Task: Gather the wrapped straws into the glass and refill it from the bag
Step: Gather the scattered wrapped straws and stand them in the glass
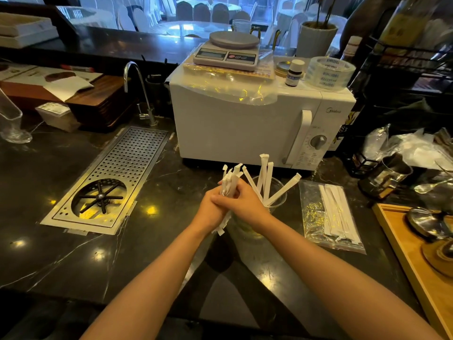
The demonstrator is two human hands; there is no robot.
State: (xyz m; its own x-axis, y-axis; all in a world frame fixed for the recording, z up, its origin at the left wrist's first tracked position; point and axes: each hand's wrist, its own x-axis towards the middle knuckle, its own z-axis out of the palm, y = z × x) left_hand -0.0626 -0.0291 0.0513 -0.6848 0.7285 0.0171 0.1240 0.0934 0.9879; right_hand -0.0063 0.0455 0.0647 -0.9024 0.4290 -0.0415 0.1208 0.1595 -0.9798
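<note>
A bundle of white paper-wrapped straws (230, 180) stands upright between my two hands, just left of the clear glass (278, 203). My left hand (210, 211) and my right hand (242, 201) are both closed around the bundle's middle, fingers overlapping. The straws' tops fan out above my fingers and their lower ends stick out below. Several wrapped straws (266, 179) lean inside the glass. To the right, a clear plastic bag (316, 212) lies flat on the dark counter with more wrapped straws (337, 218) in it.
A white microwave (245, 126) stands right behind the glass, with a scale (228, 54) and tape roll (329, 72) on top. A perforated metal rinser tray (117, 177) is set into the counter at left. A wooden tray (402, 246) and dark metal cup (384, 176) sit at right.
</note>
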